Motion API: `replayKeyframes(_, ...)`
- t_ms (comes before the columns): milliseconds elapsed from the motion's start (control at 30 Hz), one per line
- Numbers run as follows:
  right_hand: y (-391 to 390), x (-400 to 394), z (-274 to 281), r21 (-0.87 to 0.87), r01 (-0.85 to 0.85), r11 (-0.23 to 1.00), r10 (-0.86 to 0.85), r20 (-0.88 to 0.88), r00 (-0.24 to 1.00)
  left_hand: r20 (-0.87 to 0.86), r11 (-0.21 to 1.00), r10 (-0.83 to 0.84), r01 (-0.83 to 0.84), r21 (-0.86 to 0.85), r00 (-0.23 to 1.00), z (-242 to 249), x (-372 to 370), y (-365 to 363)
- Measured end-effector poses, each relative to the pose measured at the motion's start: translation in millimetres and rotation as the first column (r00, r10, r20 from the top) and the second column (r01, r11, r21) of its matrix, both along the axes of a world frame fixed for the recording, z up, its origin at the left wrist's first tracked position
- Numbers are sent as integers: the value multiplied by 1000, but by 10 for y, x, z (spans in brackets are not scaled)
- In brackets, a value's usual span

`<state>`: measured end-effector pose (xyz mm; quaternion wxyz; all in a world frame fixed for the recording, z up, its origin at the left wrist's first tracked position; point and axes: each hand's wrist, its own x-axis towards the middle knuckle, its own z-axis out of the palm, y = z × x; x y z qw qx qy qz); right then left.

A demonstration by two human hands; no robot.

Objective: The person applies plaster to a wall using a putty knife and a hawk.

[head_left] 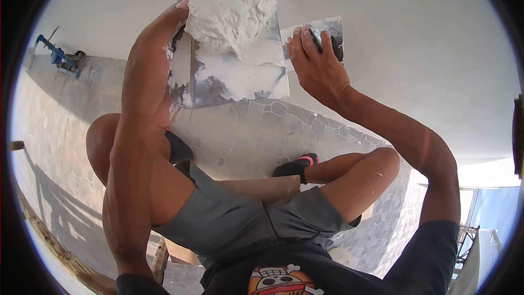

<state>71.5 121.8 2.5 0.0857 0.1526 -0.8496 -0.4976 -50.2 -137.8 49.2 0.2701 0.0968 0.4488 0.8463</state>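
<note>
A wide metal plate (234, 84) bears a thick heap of white paste (234, 16) on its upper part. My left hand (183, 11) grips the plate at its left edge; most of its fingers are hidden behind the plate and paste. To the right, my right hand (316, 57) is wrapped round the dark handle of a flat metal trowel (334, 26). The trowel lies flat against the pale wall (398, 38), close beside the plate's right edge. Paste smears mark the plate and my left forearm.
Below is a stone-patterned floor (229, 142). Under my legs is a wooden board (262, 187). A blue metal tool (64, 60) stands at the far left. A wooden pole (65, 251) crosses the lower left. Metal scaffolding (466, 240) shows at the lower right.
</note>
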Motion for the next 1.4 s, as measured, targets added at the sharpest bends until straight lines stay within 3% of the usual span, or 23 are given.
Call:
replayKeyframes(133,212,-86,-136,207,78,975,-102,110,989,-16,1000,22,-22,18,1000,4,9,-4)
replayKeyframes(300,744,213,-351,292,12,956,-72,198,978,-18,999,-26,26,33,1000,-16,-45,-32)
replayKeyframes(467,1287,958,-587,206,70,976,-119,236,964,-13,1000,2,-2,17,1000,7,-25,-68)
replayKeyframes(600,1010,1168,-471,23,219,976,-216,296,930,-12,1000,16,-16,-6,1000,50,-3,-66)
replayKeyframes(667,760,1022,-348,-88,59,994,-38,230,972,-10,1000,23,-23,-14,1000,62,4,-52)
replayKeyframes(800,242,302,73,-52,-84,995,88,73,993,-3,999,34,-34,-20,999,92,-15,-48)
replayKeyframes(900,225,-55,133,141,-57,988,46,79,996,-16,998,49,-49,-28,999,71,-12,-51)
replayKeyframes(1133,884,463,0,293,9,956,-77,221,972,3,997,64,-64,-36,998,67,-17,-12)
replayKeyframes(1367,1160,1360,-211,93,291,952,-306,268,913,9,996,68,-68,-51,998,105,0,-34)
replayKeyframes(1400,1066,1299,-201,45,251,967,-254,261,931,8,996,71,-71,-55,997,113,3,-37)
